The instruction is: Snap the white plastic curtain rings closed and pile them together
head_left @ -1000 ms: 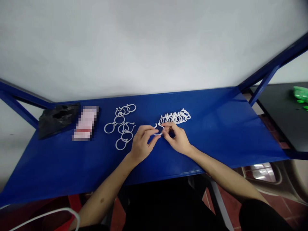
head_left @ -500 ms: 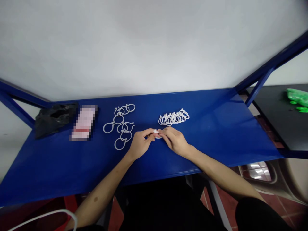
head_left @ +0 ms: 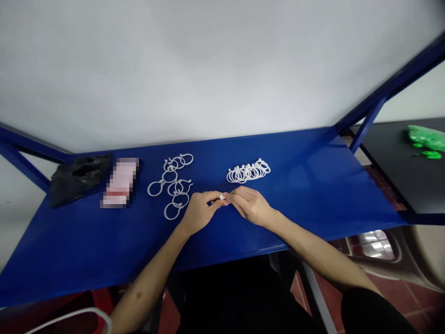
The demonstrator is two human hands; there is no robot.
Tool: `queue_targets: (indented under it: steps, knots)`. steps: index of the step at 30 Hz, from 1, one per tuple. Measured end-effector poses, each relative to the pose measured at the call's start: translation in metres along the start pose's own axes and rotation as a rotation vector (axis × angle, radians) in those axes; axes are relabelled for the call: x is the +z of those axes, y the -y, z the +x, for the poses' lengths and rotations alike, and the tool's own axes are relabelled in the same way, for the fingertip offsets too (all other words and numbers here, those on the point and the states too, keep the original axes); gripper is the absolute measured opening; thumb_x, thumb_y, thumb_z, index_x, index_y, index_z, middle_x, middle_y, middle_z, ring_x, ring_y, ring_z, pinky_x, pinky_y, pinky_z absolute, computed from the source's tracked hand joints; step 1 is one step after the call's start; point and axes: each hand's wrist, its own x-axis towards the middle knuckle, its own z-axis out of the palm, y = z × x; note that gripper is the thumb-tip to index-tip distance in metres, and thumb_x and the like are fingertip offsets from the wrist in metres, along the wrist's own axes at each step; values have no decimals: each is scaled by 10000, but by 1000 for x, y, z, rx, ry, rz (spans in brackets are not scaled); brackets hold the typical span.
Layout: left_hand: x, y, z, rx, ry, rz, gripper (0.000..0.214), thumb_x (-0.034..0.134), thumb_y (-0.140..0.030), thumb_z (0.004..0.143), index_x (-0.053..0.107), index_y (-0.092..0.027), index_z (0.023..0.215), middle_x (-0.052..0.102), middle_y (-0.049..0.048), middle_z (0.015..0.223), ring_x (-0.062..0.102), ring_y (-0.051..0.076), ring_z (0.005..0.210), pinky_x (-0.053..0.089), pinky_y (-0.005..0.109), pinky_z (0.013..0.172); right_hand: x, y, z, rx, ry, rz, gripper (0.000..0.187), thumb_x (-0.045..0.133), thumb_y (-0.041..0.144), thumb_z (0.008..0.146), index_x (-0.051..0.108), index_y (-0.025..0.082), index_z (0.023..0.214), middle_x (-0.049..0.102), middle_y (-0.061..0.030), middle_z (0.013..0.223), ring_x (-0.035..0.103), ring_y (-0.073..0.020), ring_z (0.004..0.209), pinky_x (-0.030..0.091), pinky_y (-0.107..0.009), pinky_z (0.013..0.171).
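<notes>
My left hand [head_left: 198,213] and my right hand [head_left: 251,204] meet over the blue shelf [head_left: 313,185], fingertips pinched together on one small white plastic ring [head_left: 221,197], which is mostly hidden by the fingers. Just behind my right hand lies a neat overlapping row of white rings [head_left: 248,171]. To the left of my left hand, several loose white rings [head_left: 173,185] are scattered on the shelf.
A black plastic bag [head_left: 78,177] and a blurred pink-white packet [head_left: 120,182] lie at the shelf's left end. A dark table with green items [head_left: 427,138] stands to the right. Blue frame struts rise at both ends. A white wall is behind.
Both hands have drawn back toward me from the row of rings, carrying the single ring, and have closed more tightly round it. The view has shifted slightly.
</notes>
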Motion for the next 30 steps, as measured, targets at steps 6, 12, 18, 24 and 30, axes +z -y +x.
queue_targets:
  steps: [6, 12, 18, 24, 30]
  knots:
    - [-36, 23, 2, 48, -374, 504, 274, 613, -415, 933, 699, -217, 1101, 706, 82, 1054, 613, 272, 1049, 478, 429, 957, -20, -34, 4, 415, -392, -97, 200, 534, 214, 997, 706, 212, 1100, 662, -76, 949, 643, -195, 869, 559, -353, 764]
    - [-58, 48, -2, -176, -150, 780, 295, 601, -332, 913, 629, -204, 1177, 721, 68, 905, 577, 322, 968, 427, 461, 869, -37, -64, -6, 634, -345, -279, 197, 588, 266, 965, 763, 191, 1018, 683, -78, 900, 567, -226, 850, 515, -398, 797]
    - [-53, 43, 0, -171, -245, 626, 302, 595, -286, 893, 610, -211, 1185, 735, 35, 853, 593, 292, 952, 402, 474, 928, -36, -61, -8, 638, -319, -369, 230, 604, 315, 961, 758, 186, 1073, 662, -112, 990, 533, -257, 936, 504, -438, 847]
    - [-48, 20, 1, -142, -468, 245, 319, 624, -301, 859, 622, -218, 1167, 691, 17, 907, 607, 179, 810, 493, 353, 831, -32, -42, -2, 437, -355, -291, 249, 622, 275, 945, 687, 224, 1180, 647, -104, 1046, 570, -270, 1001, 518, -478, 877]
    - [-26, 3, 0, -186, -258, -316, 258, 687, -360, 836, 691, -219, 1051, 696, 27, 939, 675, 158, 849, 548, 278, 755, -14, -16, 3, 187, -134, 57, 391, 625, 280, 955, 540, 228, 1333, 686, -98, 1151, 657, -233, 1015, 570, -428, 874]
